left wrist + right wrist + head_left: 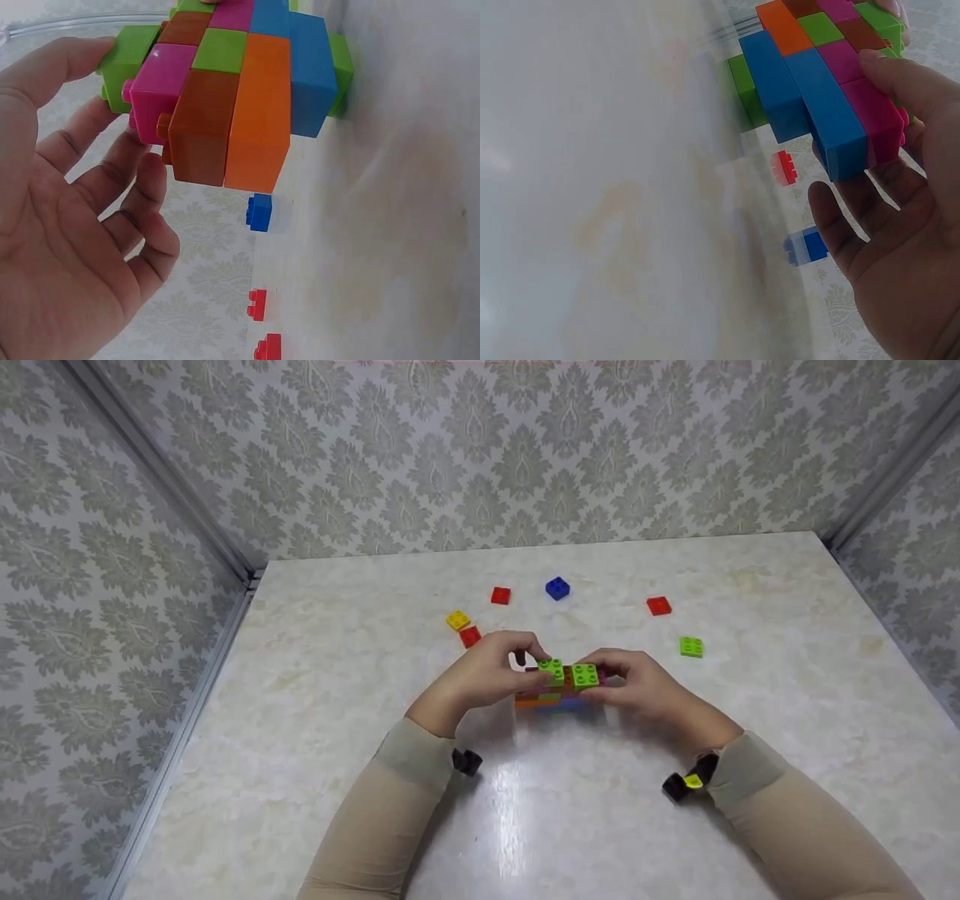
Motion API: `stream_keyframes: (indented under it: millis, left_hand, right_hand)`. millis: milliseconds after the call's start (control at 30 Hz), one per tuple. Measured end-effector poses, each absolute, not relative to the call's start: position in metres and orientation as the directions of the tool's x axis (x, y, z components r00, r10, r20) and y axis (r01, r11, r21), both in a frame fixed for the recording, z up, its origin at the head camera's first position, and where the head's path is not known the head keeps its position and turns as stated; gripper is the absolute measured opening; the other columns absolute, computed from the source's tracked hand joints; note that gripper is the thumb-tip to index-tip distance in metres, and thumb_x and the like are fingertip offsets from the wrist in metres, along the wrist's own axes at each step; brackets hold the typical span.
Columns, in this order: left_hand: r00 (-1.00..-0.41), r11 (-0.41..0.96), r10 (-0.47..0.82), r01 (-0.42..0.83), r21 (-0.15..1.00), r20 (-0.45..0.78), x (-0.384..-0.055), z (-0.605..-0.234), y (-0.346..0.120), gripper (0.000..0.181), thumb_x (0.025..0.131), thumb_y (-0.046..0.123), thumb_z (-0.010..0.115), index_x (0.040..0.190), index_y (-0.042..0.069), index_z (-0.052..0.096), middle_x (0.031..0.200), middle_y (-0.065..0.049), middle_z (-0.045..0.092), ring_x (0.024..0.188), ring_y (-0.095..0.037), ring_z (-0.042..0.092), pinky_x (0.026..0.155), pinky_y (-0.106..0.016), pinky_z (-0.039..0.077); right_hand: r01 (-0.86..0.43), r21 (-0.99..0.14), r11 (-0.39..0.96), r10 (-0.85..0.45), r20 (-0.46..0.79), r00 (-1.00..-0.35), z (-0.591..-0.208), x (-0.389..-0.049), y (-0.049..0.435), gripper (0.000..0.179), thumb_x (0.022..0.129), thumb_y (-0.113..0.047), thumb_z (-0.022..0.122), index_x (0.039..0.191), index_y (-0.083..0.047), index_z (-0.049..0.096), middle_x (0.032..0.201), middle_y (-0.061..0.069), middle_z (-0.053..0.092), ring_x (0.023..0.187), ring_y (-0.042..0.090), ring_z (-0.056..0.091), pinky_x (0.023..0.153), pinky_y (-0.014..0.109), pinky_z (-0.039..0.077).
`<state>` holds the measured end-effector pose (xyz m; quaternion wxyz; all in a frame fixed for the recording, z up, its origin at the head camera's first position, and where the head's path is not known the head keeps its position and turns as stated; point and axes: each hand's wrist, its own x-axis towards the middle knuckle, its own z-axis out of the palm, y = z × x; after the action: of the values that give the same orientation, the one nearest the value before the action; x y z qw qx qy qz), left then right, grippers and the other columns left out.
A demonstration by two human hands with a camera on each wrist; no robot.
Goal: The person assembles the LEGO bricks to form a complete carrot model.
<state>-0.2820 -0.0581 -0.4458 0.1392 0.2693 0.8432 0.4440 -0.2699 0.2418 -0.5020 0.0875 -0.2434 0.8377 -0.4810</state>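
A stack of toy building bricks (259,112) in orange, blue, brown, magenta and green stands between the two hands. My left hand (489,669) pinches a green brick (129,66) on top at the stack's left end, thumb on one side and forefinger on the other. Its other fingers curl near the magenta and brown bricks. At the opposite end, my right hand (639,681) grips the stack, its thumb pressed against a magenta brick (874,124) above the blue ones. A second green brick (586,676) sits on top beside the right fingertips.
Behind the stack lie a yellow brick (458,620), two red bricks, one nearer (470,637) and one farther (501,595), and a blue brick (557,588). To the right are another red brick (659,606) and a loose green brick (691,646). Patterned walls (480,457) enclose the pale table (315,660).
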Motion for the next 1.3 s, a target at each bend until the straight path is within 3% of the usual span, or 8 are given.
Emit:
stream_keyframes:
  millis: [167, 367, 567, 700, 833, 933, 1133, 1300]
  left_hand:
    - [-0.815, 0.489, 0.579, 0.357, 0.796, 0.01, -0.28, -0.443, -0.057, 0.015, 0.102, 0.03, 0.083, 0.114, 0.02, 0.082, 0.117, 0.002, 0.077, 0.111, -0.024, 0.058, 0.09, -0.039, 0.049]
    - [-0.807, 0.477, 0.591, 0.357, 0.803, 0.008, -0.279, -0.444, -0.057, 0.015, 0.103, 0.031, 0.081, 0.114, 0.021, 0.081, 0.114, 0.0, 0.076, 0.107, -0.029, 0.062, 0.083, -0.037, 0.049]
    - [-0.799, 0.459, 0.602, 0.348, 0.818, 0.002, -0.28, -0.445, -0.057, 0.014, 0.103, 0.03, 0.082, 0.114, 0.021, 0.08, 0.119, 0.001, 0.079, 0.11, -0.021, 0.07, 0.099, -0.039, 0.058]
    - [-0.8, 0.458, 0.599, 0.318, 0.83, -0.024, -0.279, -0.445, -0.058, 0.016, 0.104, 0.029, 0.082, 0.115, 0.02, 0.077, 0.125, 0.0, 0.078, 0.113, -0.017, 0.074, 0.105, -0.042, 0.062]
    - [-0.801, 0.462, 0.596, 0.285, 0.84, -0.056, -0.28, -0.444, -0.058, 0.017, 0.105, 0.03, 0.081, 0.117, 0.02, 0.075, 0.131, 0.0, 0.077, 0.117, -0.018, 0.074, 0.107, -0.043, 0.063]
    - [-0.801, 0.463, 0.595, 0.275, 0.843, -0.065, -0.279, -0.444, -0.059, 0.017, 0.105, 0.029, 0.08, 0.118, 0.02, 0.073, 0.134, 0.001, 0.077, 0.121, -0.019, 0.073, 0.111, -0.044, 0.061]
    - [-0.793, 0.454, 0.605, 0.268, 0.85, -0.073, -0.278, -0.444, -0.06, 0.017, 0.106, 0.029, 0.079, 0.118, 0.021, 0.069, 0.14, 0.002, 0.075, 0.126, -0.02, 0.072, 0.114, -0.046, 0.059]
    - [-0.78, 0.445, 0.622, 0.28, 0.851, -0.069, -0.28, -0.448, -0.058, 0.019, 0.107, 0.033, 0.079, 0.12, 0.023, 0.069, 0.139, 0.003, 0.075, 0.127, -0.019, 0.071, 0.114, -0.046, 0.058]
  right_hand:
    - [-0.317, -0.864, 0.391, -0.493, 0.094, -0.865, -0.502, -0.27, 0.242, 0.034, 0.1, -0.015, 0.087, 0.134, -0.015, 0.081, 0.133, 0.005, 0.081, 0.114, 0.012, 0.071, 0.106, 0.03, 0.055]
    - [-0.328, -0.867, 0.375, -0.497, 0.11, -0.86, -0.503, -0.27, 0.242, 0.035, 0.1, -0.011, 0.087, 0.134, -0.011, 0.08, 0.131, 0.008, 0.081, 0.11, 0.01, 0.071, 0.103, 0.029, 0.057]
    - [-0.29, -0.885, 0.365, -0.507, 0.072, -0.859, -0.503, -0.271, 0.244, 0.038, 0.101, -0.016, 0.086, 0.138, -0.015, 0.079, 0.135, 0.006, 0.079, 0.113, 0.013, 0.071, 0.105, 0.028, 0.056]
    - [-0.283, -0.9, 0.332, -0.524, 0.074, -0.848, -0.499, -0.277, 0.248, 0.035, 0.11, -0.018, 0.074, 0.143, -0.006, 0.075, 0.141, 0.014, 0.077, 0.119, 0.009, 0.07, 0.105, 0.022, 0.055]
    - [-0.258, -0.905, 0.337, -0.462, 0.079, -0.883, -0.49, -0.29, 0.25, 0.042, 0.12, -0.027, 0.056, 0.145, 0.005, 0.07, 0.141, 0.023, 0.075, 0.121, 0.004, 0.07, 0.102, 0.018, 0.055]
    - [-0.212, -0.903, 0.375, -0.386, 0.056, -0.921, -0.483, -0.306, 0.249, 0.048, 0.12, -0.033, 0.057, 0.145, 0.005, 0.07, 0.141, 0.024, 0.075, 0.12, 0.007, 0.07, 0.101, 0.018, 0.055]
    - [-0.122, -0.868, 0.481, -0.29, -0.027, -0.957, -0.475, -0.343, 0.243, 0.052, 0.115, -0.042, 0.066, 0.153, -0.005, 0.068, 0.15, 0.016, 0.073, 0.128, 0.022, 0.067, 0.104, 0.029, 0.053]
    - [-0.104, -0.827, 0.552, -0.259, -0.052, -0.965, -0.474, -0.369, 0.235, 0.05, 0.114, -0.036, 0.068, 0.155, -0.008, 0.066, 0.153, 0.016, 0.071, 0.139, 0.034, 0.063, 0.112, 0.047, 0.051]
